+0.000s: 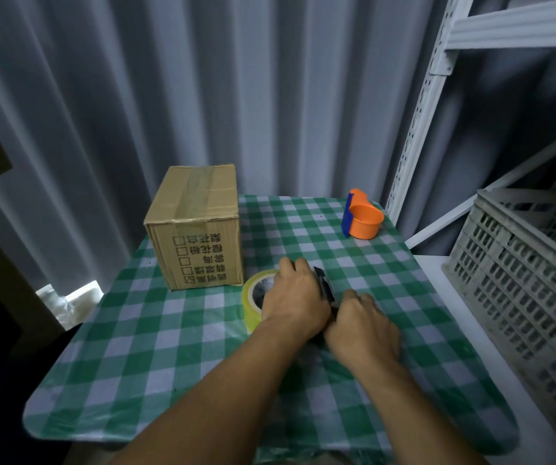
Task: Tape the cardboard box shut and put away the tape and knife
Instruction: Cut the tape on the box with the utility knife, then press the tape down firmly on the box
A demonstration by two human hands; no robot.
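A brown cardboard box (196, 226) stands at the table's back left, its top flaps sealed under a strip of clear tape. Just right of its front corner lies a yellow tape roll (253, 298), flat on the cloth. My left hand (295, 293) reaches over the roll's right side with curled fingers, touching a black utility knife (325, 286). My right hand (365, 325) grips the near end of that knife. The knife's far tip sticks out between the two hands, and its handle is hidden under them.
The table wears a green and white checked cloth (169, 364). An orange and blue tape dispenser (362, 214) sits at the back right. A grey plastic crate (521, 280) rests on a white shelf to the right, beside a metal rack upright (414, 129). Curtains hang behind.
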